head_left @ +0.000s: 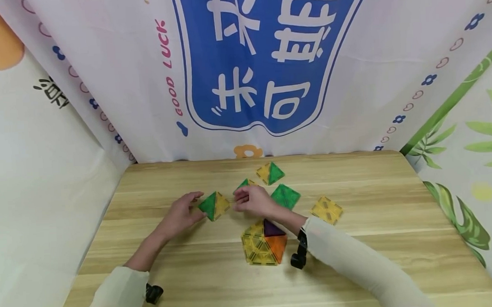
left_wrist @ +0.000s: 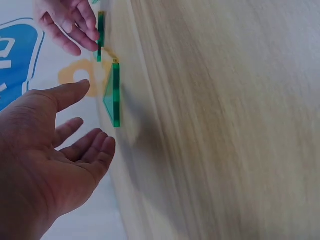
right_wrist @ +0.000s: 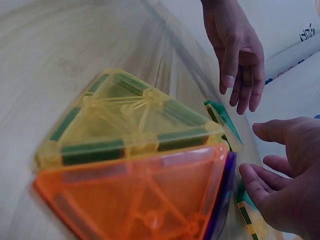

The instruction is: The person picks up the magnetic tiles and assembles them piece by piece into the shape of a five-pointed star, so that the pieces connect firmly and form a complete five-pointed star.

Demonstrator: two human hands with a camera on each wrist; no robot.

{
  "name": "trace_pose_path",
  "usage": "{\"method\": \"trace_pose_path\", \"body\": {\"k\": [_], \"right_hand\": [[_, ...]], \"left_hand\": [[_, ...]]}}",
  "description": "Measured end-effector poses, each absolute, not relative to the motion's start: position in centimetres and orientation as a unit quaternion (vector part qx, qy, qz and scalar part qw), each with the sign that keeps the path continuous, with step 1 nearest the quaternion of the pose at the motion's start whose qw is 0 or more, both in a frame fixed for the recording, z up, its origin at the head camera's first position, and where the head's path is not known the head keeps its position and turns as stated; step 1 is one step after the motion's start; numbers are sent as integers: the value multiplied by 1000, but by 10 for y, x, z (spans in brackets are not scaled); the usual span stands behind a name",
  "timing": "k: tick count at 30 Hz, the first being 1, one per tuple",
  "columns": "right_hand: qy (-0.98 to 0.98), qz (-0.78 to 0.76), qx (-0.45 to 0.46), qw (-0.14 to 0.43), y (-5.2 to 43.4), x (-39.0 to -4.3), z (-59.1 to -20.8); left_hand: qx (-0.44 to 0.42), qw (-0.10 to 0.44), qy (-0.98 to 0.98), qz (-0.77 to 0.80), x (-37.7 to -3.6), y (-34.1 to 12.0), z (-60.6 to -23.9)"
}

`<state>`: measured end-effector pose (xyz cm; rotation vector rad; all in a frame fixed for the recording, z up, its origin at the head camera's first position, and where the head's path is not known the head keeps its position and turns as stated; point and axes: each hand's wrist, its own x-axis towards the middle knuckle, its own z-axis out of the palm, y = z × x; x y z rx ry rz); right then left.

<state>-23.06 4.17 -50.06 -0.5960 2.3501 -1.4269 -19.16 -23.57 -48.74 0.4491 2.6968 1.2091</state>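
From the head view, green-and-yellow pyramid [head_left: 214, 205] upright on the table [head_left: 360, 268] between left hand [head_left: 181, 213] and right hand [head_left: 251, 199], both spread, left nearer; left wrist: fingers [left_wrist: 95, 150] relaxed beside it; right wrist: nothing gripped, orange-and-yellow pyramid [right_wrist: 145, 170] nearest.

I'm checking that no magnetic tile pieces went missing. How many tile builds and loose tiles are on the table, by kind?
Green-and-yellow pyramids: 3
Large yellow, orange and purple build: 1
Flat green tile: 1
Flat yellow tile: 1
Total: 6
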Motion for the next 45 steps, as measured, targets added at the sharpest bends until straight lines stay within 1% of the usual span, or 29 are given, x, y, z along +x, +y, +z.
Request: {"method": "trace_pose_path", "body": {"k": [4,7,12,24,35,42,45], "right_hand": [[827,-501,-196,166,34,-232,-503],[833,-492,-193,163,28,-231,-504],[838,-491,-177,158,20,-229,-502],[824,-519,-140,181,17,-223,-500],[824,-514,-142,190,17,-217,-496],[832,-502,-147,185,15,-218,-497],[835,-496,-152,183,15,-218,-499]], "left_hand": [[136,103,898,406,-193,-236,-491],[133,112,898,405,-194,-234,-493],[122,106,900,405,-195,-228,-495],[87,98,904,407,-191,-220,-493],[32,97,885,455,-190,-220,-494],[15,82,875,478,-190,-219,-496],[10,91,864,495,-191,-218,-498]]}}
